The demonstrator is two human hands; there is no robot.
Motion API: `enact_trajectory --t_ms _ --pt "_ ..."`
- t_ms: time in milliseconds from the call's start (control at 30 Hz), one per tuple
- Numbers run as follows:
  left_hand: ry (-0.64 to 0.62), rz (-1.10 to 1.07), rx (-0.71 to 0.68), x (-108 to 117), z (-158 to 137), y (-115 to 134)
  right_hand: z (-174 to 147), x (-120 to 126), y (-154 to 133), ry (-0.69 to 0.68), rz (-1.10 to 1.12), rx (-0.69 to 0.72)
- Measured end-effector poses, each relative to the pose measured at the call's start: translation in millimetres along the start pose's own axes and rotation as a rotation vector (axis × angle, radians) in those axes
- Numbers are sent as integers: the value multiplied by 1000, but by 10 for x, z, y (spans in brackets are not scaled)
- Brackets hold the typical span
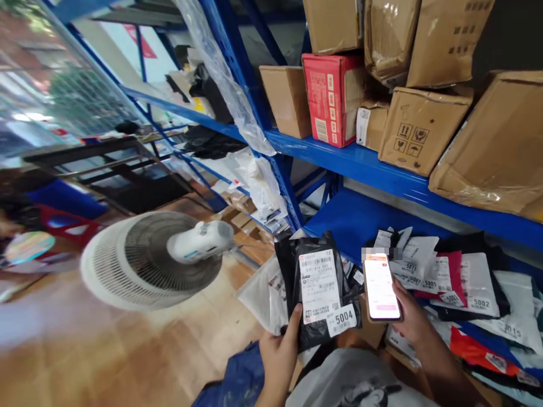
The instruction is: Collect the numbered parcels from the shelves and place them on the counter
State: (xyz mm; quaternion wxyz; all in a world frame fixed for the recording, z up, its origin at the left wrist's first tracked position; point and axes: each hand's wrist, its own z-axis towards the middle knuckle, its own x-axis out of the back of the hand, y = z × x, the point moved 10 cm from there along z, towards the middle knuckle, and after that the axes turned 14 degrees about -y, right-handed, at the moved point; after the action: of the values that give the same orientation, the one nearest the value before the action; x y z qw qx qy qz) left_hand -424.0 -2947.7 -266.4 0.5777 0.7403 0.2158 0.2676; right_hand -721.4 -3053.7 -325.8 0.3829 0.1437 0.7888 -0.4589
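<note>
My left hand point(280, 347) grips a black parcel bag point(309, 339), thumb on its front. The bag bears a white shipping label point(319, 285) and a small sticker reading 5004 point(343, 320). Behind it a whitish parcel bag point(265, 294) sticks out to the left; whether the same fingers hold it I cannot tell. In my right hand point(410, 311) is a smartphone point(382, 289), its lit screen facing me, just right of the black bag. Most of the right fingers are hidden behind the phone.
A blue shelf rack point(360, 169) stands ahead and right. Cardboard boxes point(424, 133) and a red box point(328, 99) fill its upper shelf. Numbered parcel bags point(479, 288) lie on the lower shelf. A white fan point(156, 260) stands on the left over the tiled floor point(169, 350).
</note>
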Motion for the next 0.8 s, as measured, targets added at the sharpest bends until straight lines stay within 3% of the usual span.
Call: enact_trajectory --t_ms 167,333,467,633,800 --pt "161 13 28 125 -493 -98 -242 -298 -66 -296 -6 -84" --pt "199 -1 41 319 -763 -260 -399 -785 80 -572 -58 -160" --pt "251 -25 101 590 -929 -460 -401 -1125 277 -687 -133 -194" --pt "436 -28 135 1069 -1135 -527 -373 -1539 591 -806 -194 -263" --pt "563 -14 124 1647 -1258 -569 -259 -1874 1108 -746 -200 -322"
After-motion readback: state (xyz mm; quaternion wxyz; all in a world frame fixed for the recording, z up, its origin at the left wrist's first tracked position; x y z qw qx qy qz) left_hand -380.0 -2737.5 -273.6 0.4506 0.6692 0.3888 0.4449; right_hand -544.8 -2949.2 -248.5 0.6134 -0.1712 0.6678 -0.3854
